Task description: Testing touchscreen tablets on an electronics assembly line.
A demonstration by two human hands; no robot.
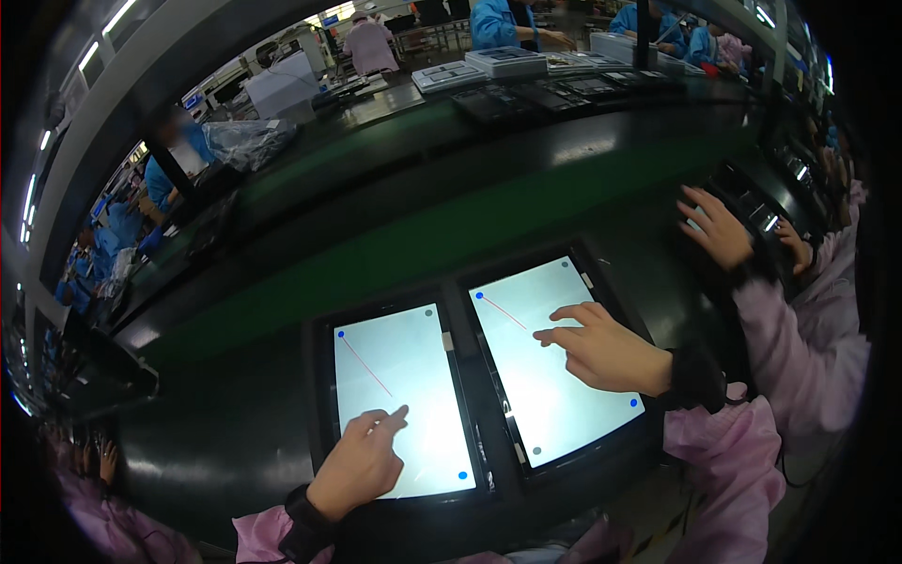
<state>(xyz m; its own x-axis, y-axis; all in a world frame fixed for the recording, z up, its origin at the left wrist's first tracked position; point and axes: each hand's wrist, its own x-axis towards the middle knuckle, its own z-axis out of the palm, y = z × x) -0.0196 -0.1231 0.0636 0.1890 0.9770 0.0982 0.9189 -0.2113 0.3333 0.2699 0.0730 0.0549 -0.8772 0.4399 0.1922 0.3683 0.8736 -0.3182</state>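
On the counter (395, 254), the left screen (425, 395) lies under the half-curled left hand (362, 461), the right screen (537, 387) under the loosely spread right hand (609, 352); both hands are empty.

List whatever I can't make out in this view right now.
All in the head view:
Left screen: lower left corner hidden behind the left hand.
Right screen: middle of its right edge hidden behind the right hand.
Left pink sleeve: cut off by the lower edge.
Clear plastic bag: contents too small to tell.
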